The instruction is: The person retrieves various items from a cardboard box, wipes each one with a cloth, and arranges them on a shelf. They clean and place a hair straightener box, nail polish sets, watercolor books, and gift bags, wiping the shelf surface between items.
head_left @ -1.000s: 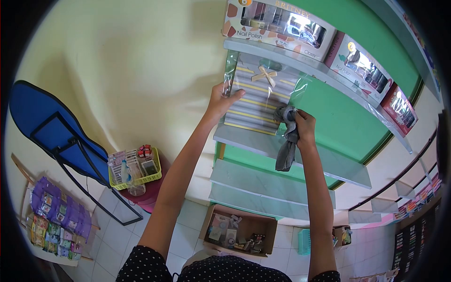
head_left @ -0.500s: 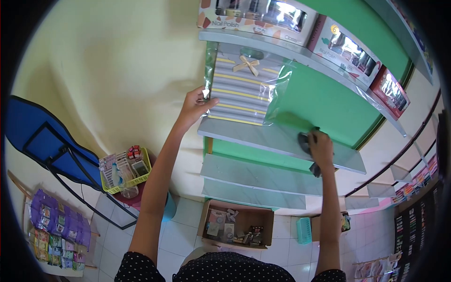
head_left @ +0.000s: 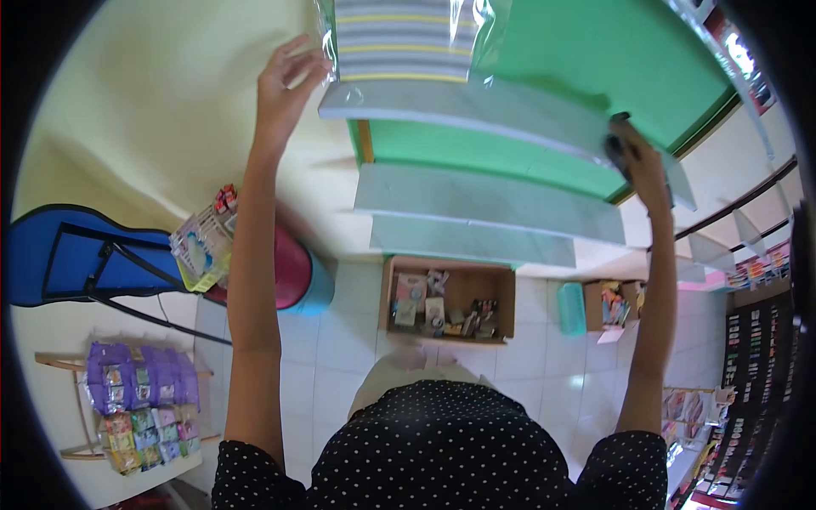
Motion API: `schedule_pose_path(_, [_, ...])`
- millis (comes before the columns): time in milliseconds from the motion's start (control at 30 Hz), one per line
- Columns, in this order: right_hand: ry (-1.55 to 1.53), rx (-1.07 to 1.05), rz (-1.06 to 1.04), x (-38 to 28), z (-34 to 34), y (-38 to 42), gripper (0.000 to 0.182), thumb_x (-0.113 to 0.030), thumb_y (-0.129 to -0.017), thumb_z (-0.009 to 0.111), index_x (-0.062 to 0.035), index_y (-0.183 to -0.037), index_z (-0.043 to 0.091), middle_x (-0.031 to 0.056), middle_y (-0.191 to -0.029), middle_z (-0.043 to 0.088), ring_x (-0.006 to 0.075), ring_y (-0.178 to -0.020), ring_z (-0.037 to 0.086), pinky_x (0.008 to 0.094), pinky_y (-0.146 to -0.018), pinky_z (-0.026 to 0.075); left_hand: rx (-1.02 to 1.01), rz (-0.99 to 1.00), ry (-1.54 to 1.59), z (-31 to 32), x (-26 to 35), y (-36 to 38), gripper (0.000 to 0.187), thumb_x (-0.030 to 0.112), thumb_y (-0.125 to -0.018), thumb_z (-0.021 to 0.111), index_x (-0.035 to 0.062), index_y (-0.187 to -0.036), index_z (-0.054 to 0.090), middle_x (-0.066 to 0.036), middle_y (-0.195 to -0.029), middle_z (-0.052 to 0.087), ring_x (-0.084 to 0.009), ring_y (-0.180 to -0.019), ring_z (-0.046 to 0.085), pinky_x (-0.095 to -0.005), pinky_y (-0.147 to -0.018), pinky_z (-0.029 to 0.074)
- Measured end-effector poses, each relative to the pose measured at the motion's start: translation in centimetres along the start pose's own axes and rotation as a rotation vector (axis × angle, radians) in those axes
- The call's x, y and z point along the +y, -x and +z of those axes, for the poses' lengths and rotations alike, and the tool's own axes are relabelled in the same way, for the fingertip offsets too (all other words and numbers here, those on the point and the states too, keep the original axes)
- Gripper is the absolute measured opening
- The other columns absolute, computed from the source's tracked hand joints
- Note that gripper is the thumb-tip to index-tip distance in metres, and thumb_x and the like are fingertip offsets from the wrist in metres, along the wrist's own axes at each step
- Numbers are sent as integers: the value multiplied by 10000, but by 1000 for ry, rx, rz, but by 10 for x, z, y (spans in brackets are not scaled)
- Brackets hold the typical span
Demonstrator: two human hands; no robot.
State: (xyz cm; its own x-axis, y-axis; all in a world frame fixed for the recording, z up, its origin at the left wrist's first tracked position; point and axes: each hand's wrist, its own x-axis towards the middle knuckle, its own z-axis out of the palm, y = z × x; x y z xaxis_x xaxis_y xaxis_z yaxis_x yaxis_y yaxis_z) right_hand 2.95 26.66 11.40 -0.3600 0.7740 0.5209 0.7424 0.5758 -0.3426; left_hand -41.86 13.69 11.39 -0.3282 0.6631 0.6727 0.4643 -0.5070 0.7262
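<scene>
A grey-and-white striped paper bag with yellow lines (head_left: pixel 404 47), in a clear plastic sleeve, stands upright at the left end of the upper grey shelf (head_left: pixel 408 100). The top of the bag is cut off by the view. Beside its left edge is my left hand (head_left: pixel 287 85), fingers apart, fingertips right at the plastic. My right hand (head_left: pixel 643 170) is closed around a dark cloth (head_left: pixel 615 151) at the right end of the same shelf, low against the green back panel (head_left: pixel 586 59).
Lower shelves (head_left: pixel 476 200) run beneath. On the tiled floor are a cardboard box of small packages (head_left: pixel 450 331), a turquoise basket (head_left: pixel 572 308) and another filled box (head_left: pixel 608 304). To the left stand a blue folding chair (head_left: pixel 51 255), a yellow basket (head_left: pixel 200 272) and a lidded bin (head_left: pixel 319 280).
My right hand has slid the cloth rightward along the shelf. My left hand has loosened from the bag's sleeve, its fingers spreading. The view has tilted down, showing more floor.
</scene>
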Motion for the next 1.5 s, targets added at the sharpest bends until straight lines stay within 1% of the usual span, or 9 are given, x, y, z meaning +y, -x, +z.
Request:
schedule_pose_path(300, [167, 228, -50, 18, -22, 47, 272, -137, -815, 432, -44, -1063, 497, 158, -1034, 531, 337, -924, 505, 329, -801, 386, 442, -130, -246, -23, -14, 106, 340, 134, -817, 466, -22, -1110, 395, -122, -997, 543, -165, -889, 522, -252, -735, 406])
schedule_pose_path(467, [-554, 539, 556, 68, -43, 165, 332, -191, -860, 388, 52, -1065, 482, 121, -1008, 535, 161, -884, 529, 255, -755, 431, 596, -647, -350, -5, -49, 213, 275, 116, -800, 488, -6, -1039, 432, -48, -817, 551, -86, -660, 498, -178, -546, 390])
schedule_pose_path(567, [-1346, 635, 986, 97, 17, 305, 434, -342, -826, 409, -22, -1117, 438, 68, -1057, 497, 167, -992, 462, 301, -873, 346, 264, -645, -331, 20, -84, 295, 255, 90, -784, 495, 19, -1023, 445, -26, -762, 535, -67, -619, 469, -176, -492, 371])
schedule_pose_path(667, [-1606, 341, 954, 44, 96, 398, 417, -392, -795, 428, -41, -1014, 484, 65, -971, 525, 178, -887, 503, 302, -810, 394, -265, -494, -499, 80, -86, 343, 282, 19, -752, 477, 34, -1032, 444, -61, -802, 548, -120, -718, 520, -203, -510, 403])
schedule_pose_path(900, [-1736, 174, 2275, -65, 245, 533, 366, -338, -771, 402, -29, -849, 581, 82, -756, 584, 173, -664, 550, 307, -573, 461, -1010, -656, -502, 207, -183, 440, 312, 36, -724, 486, 31, -1032, 441, -118, -834, 563, -223, -807, 551, -326, -643, 448])
schedule_pose_path(1100, [-1631, -29, 2255, -89, 331, 587, 320, -222, -781, 387, 31, -760, 583, 91, -703, 579, 146, -612, 529, 241, -574, 411, -1357, -641, -677, 255, -350, 547, 351, 189, -722, 576, 24, -1005, 448, -135, -817, 564, -222, -782, 563, -307, -646, 451])
schedule_pose_path(1167, [-1481, -127, 2279, -91, 350, 600, 300, -191, -785, 392, 39, -751, 581, 80, -701, 581, 135, -610, 520, 227, -579, 399, -1400, -681, -767, 288, -377, 564, 451, 314, -723, 553, 2, -1029, 442, -196, -930, 541, -337, -882, 515, -392, -765, 403])
schedule_pose_path(1367, [-1357, 124, 2586, -53, 342, 561, 234, -122, -788, 389, 41, -765, 555, 9, -641, 518, 68, -574, 429, 204, -541, 348, -1354, -487, -1239, 370, -482, 640, 779, 597, -647, 502, -13, -1123, 416, -206, -1124, 456, -326, -1033, 449, -444, -896, 293])
schedule_pose_path(1500, [-1851, 219, 2443, -44, 348, 552, 196, -59, -787, 392, 60, -825, 543, 33, -728, 550, 70, -666, 472, 192, -608, 374, -1412, -789, -1362, 399, -562, 662, 804, 611, -585, 546, 12, -1115, 456, -165, -1140, 468, -294, -1058, 443, -444, -919, 265])
